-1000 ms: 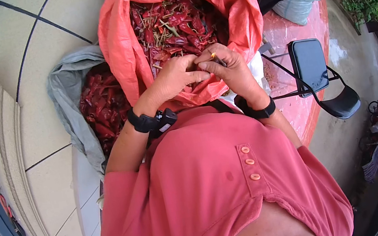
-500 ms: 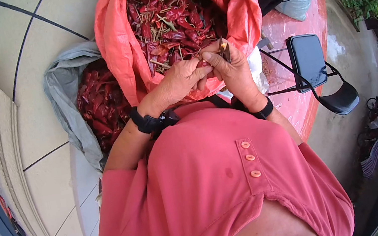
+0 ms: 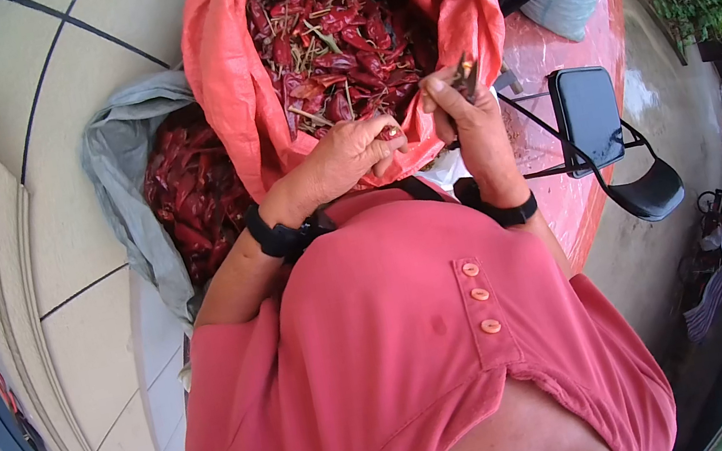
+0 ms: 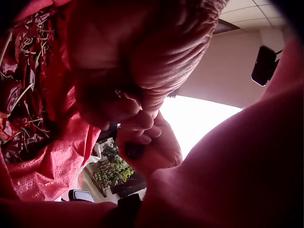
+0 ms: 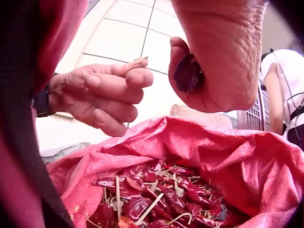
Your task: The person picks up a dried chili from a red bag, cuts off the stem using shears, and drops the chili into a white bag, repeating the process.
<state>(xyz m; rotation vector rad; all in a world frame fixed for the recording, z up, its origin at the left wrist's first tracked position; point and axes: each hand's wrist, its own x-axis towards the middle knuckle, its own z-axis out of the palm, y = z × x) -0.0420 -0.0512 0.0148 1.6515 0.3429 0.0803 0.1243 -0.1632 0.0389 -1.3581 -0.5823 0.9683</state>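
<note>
Close over the near rim of the coral-red sack, my left hand pinches a small dried red chili between thumb and fingers. My right hand, a short way to the right, grips a small dark tool with a shiny metal end pointing up; I cannot tell its exact kind. In the right wrist view its dark rounded part lies in the curled fingers. Dried red chilies with stems and straw fill the sack below.
A grey sack of red chilies stands at the left. To the right are a black folding chair, a red-covered surface and a pale sack. Another person shows in the right wrist view.
My hands were together over the sack's near edge and have moved apart. The right hand has shifted right with the dark tool; the left keeps the chili near the rim.
</note>
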